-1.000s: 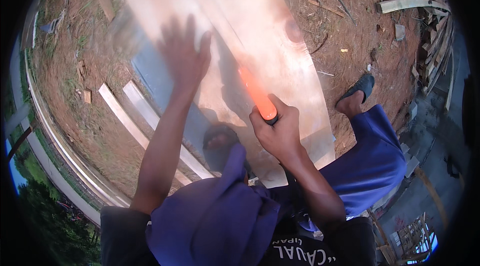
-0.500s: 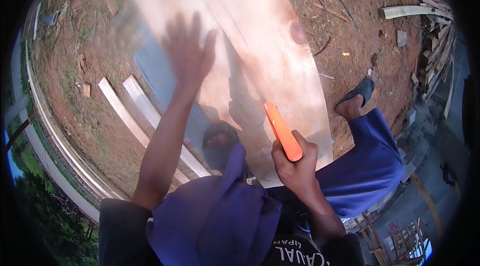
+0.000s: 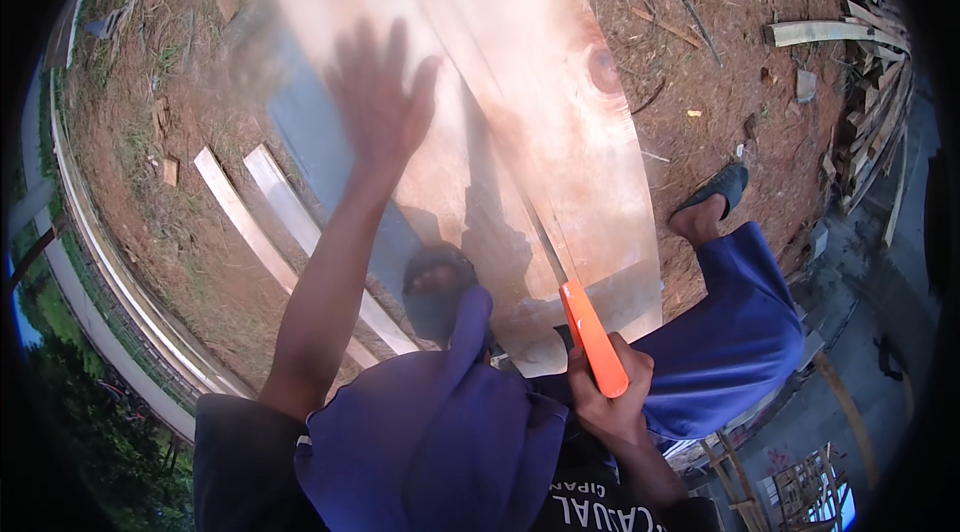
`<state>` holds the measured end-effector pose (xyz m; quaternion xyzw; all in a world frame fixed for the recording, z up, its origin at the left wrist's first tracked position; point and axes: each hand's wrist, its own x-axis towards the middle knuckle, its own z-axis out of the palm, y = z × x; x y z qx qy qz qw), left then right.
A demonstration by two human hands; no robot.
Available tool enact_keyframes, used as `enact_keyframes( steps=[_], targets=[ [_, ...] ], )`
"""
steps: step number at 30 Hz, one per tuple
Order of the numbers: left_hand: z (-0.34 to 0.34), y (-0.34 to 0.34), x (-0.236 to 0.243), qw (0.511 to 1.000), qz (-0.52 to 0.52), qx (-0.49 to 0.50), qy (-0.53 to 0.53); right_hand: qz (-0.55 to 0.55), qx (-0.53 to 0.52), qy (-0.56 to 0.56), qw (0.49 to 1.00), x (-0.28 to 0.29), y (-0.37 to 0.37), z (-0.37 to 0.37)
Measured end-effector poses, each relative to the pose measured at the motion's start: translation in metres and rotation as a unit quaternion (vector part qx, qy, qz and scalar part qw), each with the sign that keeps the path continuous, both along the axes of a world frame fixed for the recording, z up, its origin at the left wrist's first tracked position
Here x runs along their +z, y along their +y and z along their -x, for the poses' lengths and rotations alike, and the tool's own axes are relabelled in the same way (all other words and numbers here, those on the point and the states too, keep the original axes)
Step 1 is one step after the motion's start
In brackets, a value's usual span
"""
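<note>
A broad sheet of plywood (image 3: 560, 82) lies in front of me, with a dark knot near its right edge. My left hand (image 3: 380, 97) rests flat on it, fingers spread, slightly blurred. In my right hand (image 3: 612, 387) is the orange handle of a handsaw (image 3: 595, 337), fingers wrapped round it. Its thin blade runs forward and to the left from the handle, along a dark line in the sheet. Where the blade's far end lies I cannot make out. My left foot (image 3: 437, 282) in a dark shoe is on or beside the sheet's near left part.
Two pale wood strips (image 3: 280, 194) lie on the ground left of the sheet. My right foot in a dark slip-on shoe (image 3: 722, 187) stands on the soil at the right. A heap of scrap lumber (image 3: 880, 97) is at the far right. Twigs and wood bits litter the ground.
My right hand has drawn the handsaw back toward me and slightly right, so more of the blade shows. The left hand has stayed nearly in place on the plywood.
</note>
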<state>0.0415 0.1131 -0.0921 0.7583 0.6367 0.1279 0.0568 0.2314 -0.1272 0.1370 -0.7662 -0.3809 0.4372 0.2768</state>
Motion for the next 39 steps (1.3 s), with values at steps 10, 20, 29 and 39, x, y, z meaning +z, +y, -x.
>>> enact_keyframes(
  steps=[10, 20, 29, 39],
  targets=[
    [0.001, 0.001, 0.0, 1.0, 0.012, 0.006, 0.016, -0.041, 0.036, -0.002, 0.998, -0.023, -0.002, 0.005],
    [-0.009, 0.006, -0.012, 0.999, -0.008, -0.013, 0.042, 0.03, 0.036, 0.029, 0.998, -0.086, 0.123, 0.01],
    [-0.001, 0.002, -0.003, 0.999, 0.016, 0.011, 0.047, -0.032, 0.026, 0.017, 0.999, 0.023, -0.056, -0.007],
    [0.0, 0.002, -0.005, 0.999, 0.02, -0.014, 0.033, 0.018, 0.031, 0.058, 0.998, -0.078, 0.092, 0.017]
  ],
)
